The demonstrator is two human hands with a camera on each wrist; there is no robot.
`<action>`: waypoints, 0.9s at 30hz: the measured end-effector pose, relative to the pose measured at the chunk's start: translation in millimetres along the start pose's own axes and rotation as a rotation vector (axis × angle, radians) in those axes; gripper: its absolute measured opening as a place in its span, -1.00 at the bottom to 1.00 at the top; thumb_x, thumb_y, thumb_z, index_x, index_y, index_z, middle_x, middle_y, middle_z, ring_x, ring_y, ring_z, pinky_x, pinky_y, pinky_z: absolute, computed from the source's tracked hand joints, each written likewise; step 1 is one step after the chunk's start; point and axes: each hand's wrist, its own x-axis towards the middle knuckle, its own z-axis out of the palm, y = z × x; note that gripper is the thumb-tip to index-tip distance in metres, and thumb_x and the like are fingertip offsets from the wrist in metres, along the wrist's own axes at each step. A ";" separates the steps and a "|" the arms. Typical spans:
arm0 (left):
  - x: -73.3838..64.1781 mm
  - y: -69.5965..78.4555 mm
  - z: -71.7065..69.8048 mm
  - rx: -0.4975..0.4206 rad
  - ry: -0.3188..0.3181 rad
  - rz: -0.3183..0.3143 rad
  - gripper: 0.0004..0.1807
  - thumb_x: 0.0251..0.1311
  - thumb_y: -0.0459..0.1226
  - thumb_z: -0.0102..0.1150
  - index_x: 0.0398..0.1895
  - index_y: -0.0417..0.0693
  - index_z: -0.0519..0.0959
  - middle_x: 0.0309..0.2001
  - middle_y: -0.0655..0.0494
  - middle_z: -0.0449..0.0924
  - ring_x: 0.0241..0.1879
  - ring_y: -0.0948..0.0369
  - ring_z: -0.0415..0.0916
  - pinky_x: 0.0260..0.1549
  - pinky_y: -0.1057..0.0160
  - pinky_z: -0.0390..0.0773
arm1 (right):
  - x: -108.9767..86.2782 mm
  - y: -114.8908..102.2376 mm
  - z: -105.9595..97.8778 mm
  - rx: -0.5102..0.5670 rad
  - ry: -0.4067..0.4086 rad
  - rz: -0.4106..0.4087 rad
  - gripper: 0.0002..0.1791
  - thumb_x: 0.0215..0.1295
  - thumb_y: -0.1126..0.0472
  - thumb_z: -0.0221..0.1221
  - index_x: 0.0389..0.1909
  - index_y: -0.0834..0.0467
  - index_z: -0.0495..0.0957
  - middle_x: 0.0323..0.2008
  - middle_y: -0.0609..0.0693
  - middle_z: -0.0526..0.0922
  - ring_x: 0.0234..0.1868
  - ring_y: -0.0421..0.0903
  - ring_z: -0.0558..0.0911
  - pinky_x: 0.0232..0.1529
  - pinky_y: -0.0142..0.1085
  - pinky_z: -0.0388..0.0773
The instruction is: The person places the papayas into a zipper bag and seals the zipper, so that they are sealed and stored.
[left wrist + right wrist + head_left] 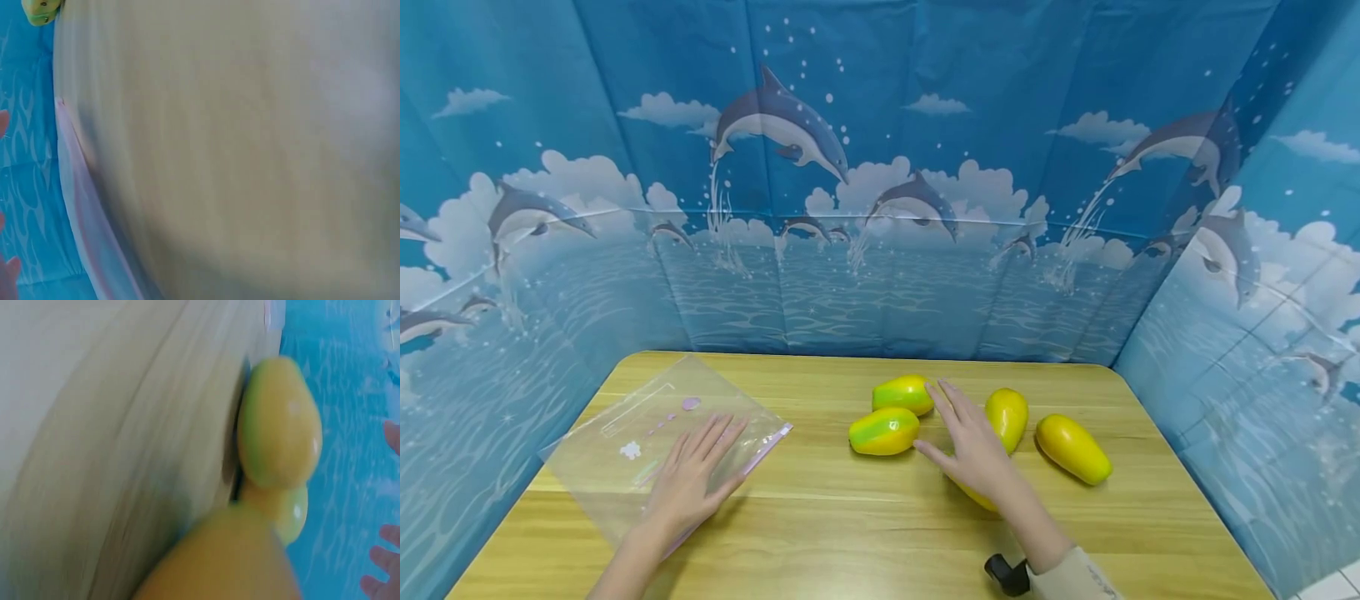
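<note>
On the left of the table, my left hand point(690, 481) lies with fairly straight fingers over a clear zip bag point(617, 467). The bag has purple prints and a pink-purple zip edge point(84, 187). My right hand point(973, 450) is over the papayas, its fingers spread and its thumb held apart. One yellow papaya point(976, 497) is mostly hidden under that palm. Another point(1009, 417) stands just behind the hand. Two green-and-yellow papayas, a front one point(883, 432) and a back one point(901, 393), lie close by the thumb and fingertips.
A further yellow papaya point(1073, 448) lies at the right of the group. Near the right sleeve is a black device point(1007, 575). The wooden table point(820, 533) ends at a blue dolphin curtain point(880, 283) along the back and sides.
</note>
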 end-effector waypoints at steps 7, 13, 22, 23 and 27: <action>-12.8 -7.3 -1.0 0.016 -0.038 0.009 -0.25 0.04 0.01 0.18 0.34 0.10 0.21 0.39 0.09 0.06 0.37 0.12 -0.08 0.30 -0.16 -0.07 | 7.7 -27.3 14.6 -0.022 -0.020 -0.079 -0.14 0.21 -0.27 0.00 0.43 -0.03 -0.09 0.40 0.06 0.01 0.36 0.07 0.10 0.29 0.07 0.16; -25.4 -13.7 -0.9 0.071 -0.056 0.042 -0.28 0.07 0.05 0.12 0.33 0.13 0.23 0.37 0.08 0.12 0.33 0.05 0.02 0.36 0.19 -0.45 | 15.6 -47.2 29.9 -0.018 -0.073 -0.132 -0.16 0.23 -0.27 -0.02 0.43 -0.04 -0.08 0.41 0.03 -0.01 0.37 0.02 0.08 0.30 0.02 0.17; -41.2 -20.4 1.1 0.061 -0.096 0.050 -0.32 0.07 0.05 0.13 0.31 0.18 0.26 0.29 -0.01 0.26 0.18 -0.08 0.24 0.06 -0.20 0.22 | 24.5 -74.8 53.8 -0.018 -0.133 -0.255 -0.16 0.25 -0.22 -0.01 0.43 -0.04 -0.13 0.41 0.04 -0.04 0.37 0.04 0.08 0.32 -0.04 0.15; -43.1 -21.1 0.9 0.064 -0.102 0.049 -0.32 0.07 0.06 0.13 0.31 0.19 0.26 0.28 -0.01 0.27 0.17 -0.07 0.25 0.06 -0.19 0.23 | 25.9 -77.8 56.4 -0.025 -0.141 -0.269 -0.16 0.25 -0.23 -0.02 0.43 -0.04 -0.14 0.41 0.04 -0.04 0.37 0.04 0.08 0.32 -0.04 0.15; -50.5 -24.7 -0.3 0.071 -0.110 0.058 -0.34 0.07 0.06 0.12 0.29 0.19 0.28 0.24 -0.02 0.32 0.15 -0.05 0.27 0.05 -0.17 0.24 | 31.1 -88.3 68.0 -0.032 -0.158 -0.320 -0.17 0.26 -0.21 -0.01 0.43 -0.03 -0.15 0.40 0.07 0.00 0.36 0.06 0.09 0.32 -0.03 0.15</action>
